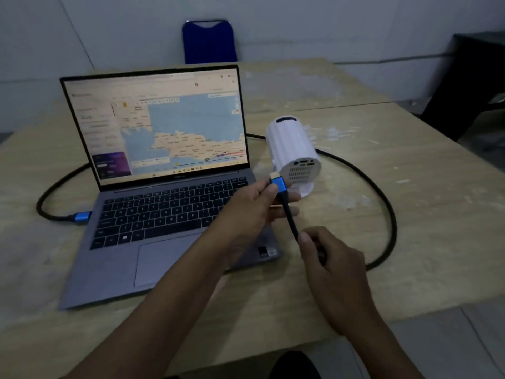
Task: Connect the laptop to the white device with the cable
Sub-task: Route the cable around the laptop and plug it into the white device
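An open grey laptop (164, 192) with a map on its screen sits on the wooden table (410, 201). A black cable (382, 192) loops behind it; one blue plug (82, 218) is at the laptop's left side. The white device (293, 149), a small cylindrical projector, stands right of the laptop with its ported back face toward me. My left hand (254, 206) pinches the cable's other blue plug (278, 184), its gold tip a short way from the device's back. My right hand (330, 258) grips the cable just below that plug.
A blue chair (209, 42) stands behind the table's far edge. A dark cabinet (470, 83) is at the right by the wall. The table's near edge runs below my arms, with grey floor at the lower right.
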The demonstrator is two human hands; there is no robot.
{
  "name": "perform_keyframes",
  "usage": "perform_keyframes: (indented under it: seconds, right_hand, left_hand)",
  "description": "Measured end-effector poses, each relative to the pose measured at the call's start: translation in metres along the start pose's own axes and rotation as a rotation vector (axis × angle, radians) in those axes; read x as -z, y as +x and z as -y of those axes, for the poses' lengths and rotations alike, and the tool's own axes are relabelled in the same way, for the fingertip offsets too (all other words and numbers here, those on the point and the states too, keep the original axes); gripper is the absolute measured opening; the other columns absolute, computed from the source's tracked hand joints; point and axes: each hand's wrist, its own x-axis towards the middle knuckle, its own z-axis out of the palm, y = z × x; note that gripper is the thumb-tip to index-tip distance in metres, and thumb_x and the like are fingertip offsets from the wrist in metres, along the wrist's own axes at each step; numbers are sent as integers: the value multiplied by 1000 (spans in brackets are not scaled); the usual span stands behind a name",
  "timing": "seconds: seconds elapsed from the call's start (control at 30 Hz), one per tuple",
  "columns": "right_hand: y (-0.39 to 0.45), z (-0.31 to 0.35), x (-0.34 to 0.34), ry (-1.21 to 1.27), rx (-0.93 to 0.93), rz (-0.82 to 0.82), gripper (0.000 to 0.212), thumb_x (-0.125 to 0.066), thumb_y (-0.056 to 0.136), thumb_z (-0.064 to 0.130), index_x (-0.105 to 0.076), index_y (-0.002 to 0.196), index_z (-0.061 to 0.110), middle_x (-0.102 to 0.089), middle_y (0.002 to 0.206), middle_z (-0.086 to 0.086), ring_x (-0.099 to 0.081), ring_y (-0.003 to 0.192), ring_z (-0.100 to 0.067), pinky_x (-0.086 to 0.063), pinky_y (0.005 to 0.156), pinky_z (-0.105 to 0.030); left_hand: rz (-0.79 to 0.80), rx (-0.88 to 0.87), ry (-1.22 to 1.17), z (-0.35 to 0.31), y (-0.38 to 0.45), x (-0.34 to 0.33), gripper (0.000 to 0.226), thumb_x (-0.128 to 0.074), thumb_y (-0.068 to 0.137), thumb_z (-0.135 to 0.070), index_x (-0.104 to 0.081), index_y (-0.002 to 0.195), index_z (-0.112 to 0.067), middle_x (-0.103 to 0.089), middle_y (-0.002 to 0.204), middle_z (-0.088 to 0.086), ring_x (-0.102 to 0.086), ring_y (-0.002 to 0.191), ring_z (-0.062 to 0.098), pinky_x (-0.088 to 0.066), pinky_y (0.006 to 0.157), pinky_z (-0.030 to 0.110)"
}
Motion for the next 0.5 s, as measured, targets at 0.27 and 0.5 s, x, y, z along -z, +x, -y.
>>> perform_keyframes:
  seconds: [0.27, 0.5]
  right_hand:
    - [31, 19, -1, 325, -126, 77, 33, -34, 103, 40, -60, 90, 23, -60, 66, 5, -55, 59, -4, -42, 57, -34]
    - [52, -2, 2, 83, -203, 18, 33, -33, 100, 42, -57, 81, 30, -60, 69, 9, -58, 65, -12, -37, 53, -31]
  left_hand:
    - [47, 66, -31, -17, -1, -37, 30, -34, 109, -22, -64, 111, -19, -72, 114, 1, -66, 84, 7, -48, 76, 26]
    - [-341, -33, 241, -38, 37, -39, 26, -46, 103, -39, -62, 105, -18, -64, 101, -2, -59, 86, 10, -39, 61, 28]
